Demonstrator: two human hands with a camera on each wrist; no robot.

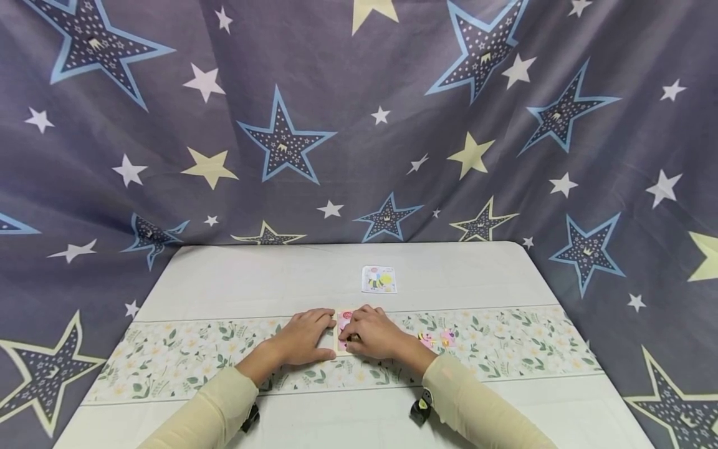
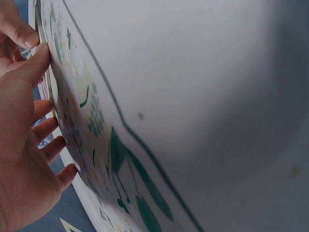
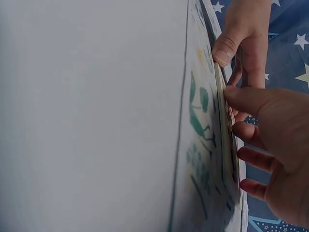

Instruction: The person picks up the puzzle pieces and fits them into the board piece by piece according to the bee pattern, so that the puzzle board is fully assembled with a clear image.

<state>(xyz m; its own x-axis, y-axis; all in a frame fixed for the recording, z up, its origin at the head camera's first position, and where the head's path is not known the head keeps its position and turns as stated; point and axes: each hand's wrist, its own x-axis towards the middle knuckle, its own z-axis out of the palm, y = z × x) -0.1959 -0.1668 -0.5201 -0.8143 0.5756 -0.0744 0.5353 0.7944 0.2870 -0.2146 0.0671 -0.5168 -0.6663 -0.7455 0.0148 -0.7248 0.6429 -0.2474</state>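
While the left hand (image 1: 305,337) is laid flat with fingers extended against the pink card (image 1: 342,327), the card is pressed by the curled fingertips of the right hand (image 1: 374,333); it lies on the table's floral strip (image 1: 185,355).

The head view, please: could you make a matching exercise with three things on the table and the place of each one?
Things:
1. pink card
2. bee card
3. small pink stickers

Places:
A. alone on the plain white part, farther from the person
B. on the flowered band, beside the right hand
C. between the left hand and the right hand

Pairs: 1-C, 2-A, 3-B
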